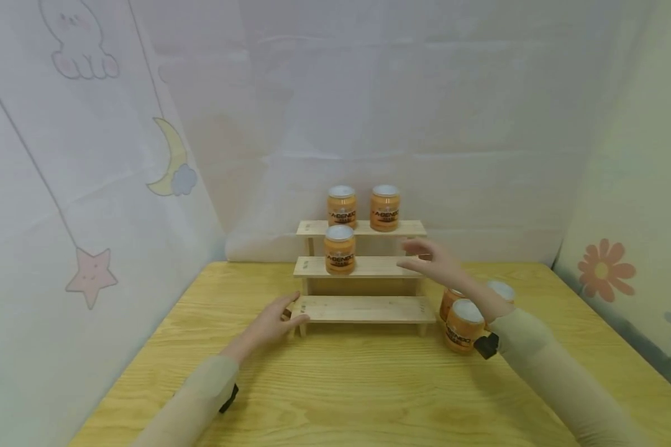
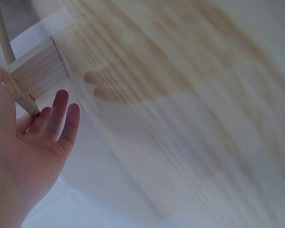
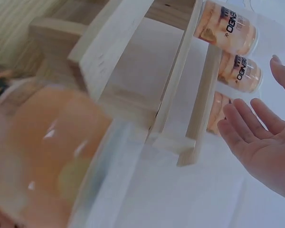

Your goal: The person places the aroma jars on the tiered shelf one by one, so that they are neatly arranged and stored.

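A three-tier wooden shelf rack (image 1: 363, 308) stands on the table. My left hand (image 1: 271, 323) holds the left end of its lowest board, thumb in front and fingers behind; the left wrist view shows the board's end (image 2: 26, 97) between thumb and fingers. My right hand (image 1: 438, 264) hovers empty by the right end of the middle board, thumb and fingers apart. One orange jar (image 1: 340, 251) with a pale lid sits on the middle board at left. On the top board stand a left jar (image 1: 342, 208) and a right jar (image 1: 385, 209).
Right of the rack, below my right forearm, a front jar (image 1: 463, 329) stands on the wooden table (image 1: 335, 391), with two more partly hidden behind it. One jar (image 3: 47, 147) looms close in the right wrist view. Cloth-like walls (image 1: 481, 124) enclose the table.
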Available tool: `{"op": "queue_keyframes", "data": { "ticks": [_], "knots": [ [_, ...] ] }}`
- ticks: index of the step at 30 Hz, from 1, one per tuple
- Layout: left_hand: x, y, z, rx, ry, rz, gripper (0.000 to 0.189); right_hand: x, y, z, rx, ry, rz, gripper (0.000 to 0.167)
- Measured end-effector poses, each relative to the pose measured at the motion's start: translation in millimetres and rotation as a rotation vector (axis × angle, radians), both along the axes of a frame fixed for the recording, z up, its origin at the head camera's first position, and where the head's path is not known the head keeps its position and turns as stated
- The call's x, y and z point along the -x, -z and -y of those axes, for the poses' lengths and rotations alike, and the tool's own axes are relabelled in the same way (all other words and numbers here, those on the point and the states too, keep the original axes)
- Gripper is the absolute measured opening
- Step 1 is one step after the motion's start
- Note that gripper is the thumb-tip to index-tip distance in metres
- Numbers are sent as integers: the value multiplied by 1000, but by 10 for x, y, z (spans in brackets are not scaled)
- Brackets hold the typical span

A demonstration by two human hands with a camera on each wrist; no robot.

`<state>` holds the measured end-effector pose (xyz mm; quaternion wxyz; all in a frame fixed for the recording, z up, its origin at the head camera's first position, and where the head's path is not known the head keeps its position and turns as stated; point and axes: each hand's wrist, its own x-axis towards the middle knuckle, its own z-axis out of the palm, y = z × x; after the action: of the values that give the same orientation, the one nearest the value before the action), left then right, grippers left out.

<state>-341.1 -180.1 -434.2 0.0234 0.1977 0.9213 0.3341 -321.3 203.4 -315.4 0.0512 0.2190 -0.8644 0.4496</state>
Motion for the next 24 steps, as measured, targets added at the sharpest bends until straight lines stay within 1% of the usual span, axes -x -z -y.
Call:
{"op": "queue_keyframes", "data": {
  "ticks": [2, 4, 6, 10, 13, 17, 21, 24],
  "knots": [
    [6, -6, -2, -4, 7, 4, 78, -92, 4, -105, -26, 20, 13, 50],
    [23, -12, 3, -6, 15, 5, 79, -103, 80, -234, -56, 35, 19, 53],
    [38, -30, 8, -5, 17, 9, 79, -166, 102, -317, -81, 55, 17, 54],
    [67, -60, 7, -1, 26, 5, 81, -292, 162, -465, -108, 67, -18, 54],
    [77, -69, 8, 3, 29, 5, 80, -383, 229, -564, -154, 82, -56, 52],
    [74, -51, 25, 9, 28, 7, 80, -478, 360, -671, -206, 119, -75, 52],
    [59, -12, 35, 3, 31, 6, 81, -539, 501, -775, -206, 135, -78, 53],
    [49, 21, 28, -3, 36, 3, 81, -583, 572, -850, -210, 148, -76, 50]
  ]
}}
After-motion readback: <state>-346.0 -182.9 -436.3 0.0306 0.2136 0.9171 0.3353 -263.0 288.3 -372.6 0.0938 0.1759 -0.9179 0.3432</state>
